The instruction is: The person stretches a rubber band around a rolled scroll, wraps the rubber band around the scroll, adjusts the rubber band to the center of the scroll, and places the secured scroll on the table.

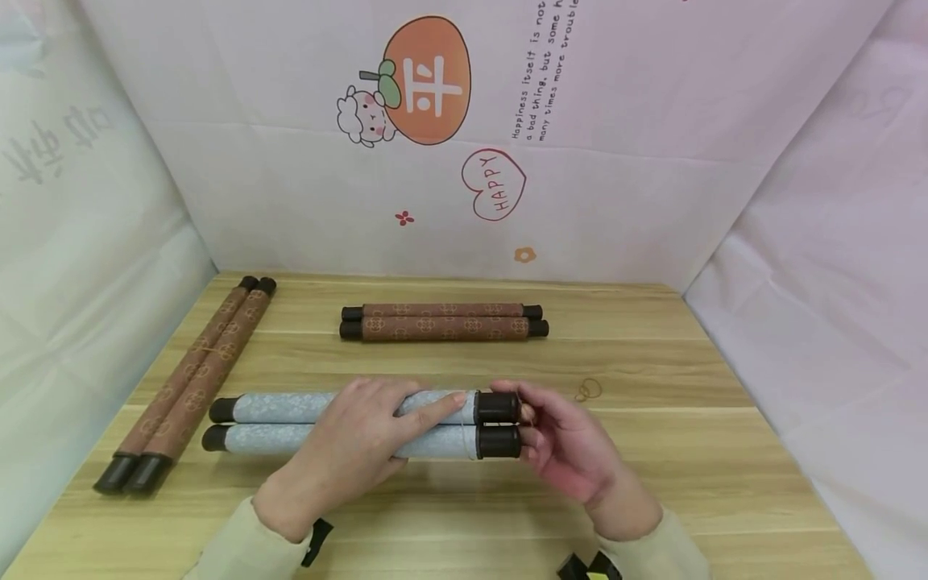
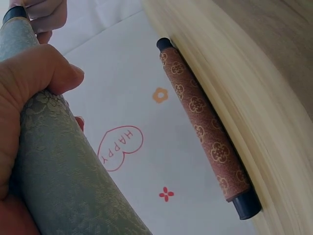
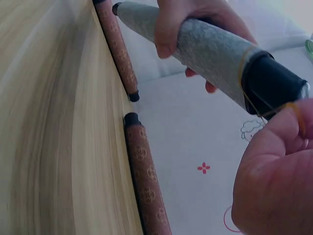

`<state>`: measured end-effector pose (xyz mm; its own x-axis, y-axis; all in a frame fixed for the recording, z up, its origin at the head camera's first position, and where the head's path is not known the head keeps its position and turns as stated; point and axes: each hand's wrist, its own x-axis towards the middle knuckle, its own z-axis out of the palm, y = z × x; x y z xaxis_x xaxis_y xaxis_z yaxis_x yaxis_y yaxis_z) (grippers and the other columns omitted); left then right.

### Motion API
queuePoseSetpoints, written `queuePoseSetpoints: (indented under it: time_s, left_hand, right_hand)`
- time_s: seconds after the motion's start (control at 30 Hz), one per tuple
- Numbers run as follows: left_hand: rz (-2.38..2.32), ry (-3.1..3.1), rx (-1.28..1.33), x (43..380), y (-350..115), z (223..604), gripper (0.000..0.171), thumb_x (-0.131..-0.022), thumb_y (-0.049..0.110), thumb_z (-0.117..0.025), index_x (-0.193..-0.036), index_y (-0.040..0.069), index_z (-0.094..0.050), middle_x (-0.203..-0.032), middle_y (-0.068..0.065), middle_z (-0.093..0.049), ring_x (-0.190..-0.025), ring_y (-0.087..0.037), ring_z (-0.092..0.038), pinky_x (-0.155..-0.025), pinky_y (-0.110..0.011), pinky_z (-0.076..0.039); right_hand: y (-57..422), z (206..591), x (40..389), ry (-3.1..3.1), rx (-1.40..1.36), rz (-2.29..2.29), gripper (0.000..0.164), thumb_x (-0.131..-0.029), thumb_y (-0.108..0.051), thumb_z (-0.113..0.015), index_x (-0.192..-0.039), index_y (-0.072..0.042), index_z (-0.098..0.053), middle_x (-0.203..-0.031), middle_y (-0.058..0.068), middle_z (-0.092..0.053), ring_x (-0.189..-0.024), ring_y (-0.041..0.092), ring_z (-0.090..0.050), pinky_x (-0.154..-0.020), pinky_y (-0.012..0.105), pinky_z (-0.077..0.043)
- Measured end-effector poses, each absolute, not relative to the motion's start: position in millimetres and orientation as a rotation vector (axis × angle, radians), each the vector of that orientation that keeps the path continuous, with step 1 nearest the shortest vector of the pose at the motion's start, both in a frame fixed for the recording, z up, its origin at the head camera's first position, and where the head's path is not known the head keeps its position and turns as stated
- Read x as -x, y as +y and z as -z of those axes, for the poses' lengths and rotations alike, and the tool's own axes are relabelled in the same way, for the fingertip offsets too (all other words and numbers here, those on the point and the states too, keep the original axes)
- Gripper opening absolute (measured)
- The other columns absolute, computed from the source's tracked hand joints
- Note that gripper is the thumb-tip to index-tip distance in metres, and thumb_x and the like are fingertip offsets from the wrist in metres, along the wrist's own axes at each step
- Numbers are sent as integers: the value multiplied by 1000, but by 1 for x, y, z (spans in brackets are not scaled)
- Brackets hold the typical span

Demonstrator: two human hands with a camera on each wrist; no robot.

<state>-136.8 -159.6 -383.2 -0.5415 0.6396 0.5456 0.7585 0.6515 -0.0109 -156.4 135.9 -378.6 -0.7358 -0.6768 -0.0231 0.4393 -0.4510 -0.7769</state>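
My left hand (image 1: 355, 435) grips a light blue scroll (image 1: 279, 439), rolled from both ends into two side-by-side rolls with black end caps. In the left wrist view, the thumb lies across the patterned blue cloth (image 2: 68, 161). At the scroll's right end, my right hand (image 1: 573, 447) pinches a thin rubber band (image 3: 240, 73). The band runs round the cloth beside the black caps (image 3: 274, 81) and stretches out to the right fingers. In the head view, the right fingertips are close against the caps, partly behind them.
A brown patterned double scroll (image 1: 192, 387) lies slantwise on the wooden table (image 1: 689, 483) at the left. Another brown scroll (image 1: 445, 326) lies crosswise farther back. A loose rubber band (image 1: 590, 389) lies right of centre. White printed cloth (image 1: 616, 209) encloses the table's back and sides.
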Motion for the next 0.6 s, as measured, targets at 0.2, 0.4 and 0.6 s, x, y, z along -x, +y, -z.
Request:
queuePoseSetpoints:
  time_s: [0.2,0.4,0.6]
  left_hand:
    - [304,-2391,1091,137,-160,385,115,-63,26,-101,-160,38,-42,-121,-6,-69,-102,-26,-70,-87,-47,-59]
    - [294,-2396,1083,138,-161,387,113,-62,20,-100,-159,37,-43,-118,-6,-69,-99,-25,-70,-85,-46,-59]
    - [288,-2411,1070,138,-160,389,112,-65,17,-99,-159,40,-42,-119,-5,-70,-100,-25,-71,-84,-46,-59]
  right_hand:
    - [142,379,161,1070,394,2143,46,-113,-12,-30,-140,-17,-67,-81,-12,-63,-65,-8,-66,-66,13,-56]
    - [144,379,161,1142,382,2091,42,-112,-11,-37,-145,-17,-63,-75,-13,-64,-64,-7,-67,-65,15,-56]
    - [143,377,158,1338,352,2026,39,-108,-12,-52,-145,-23,-62,-106,4,-62,-67,-4,-66,-69,18,-58]
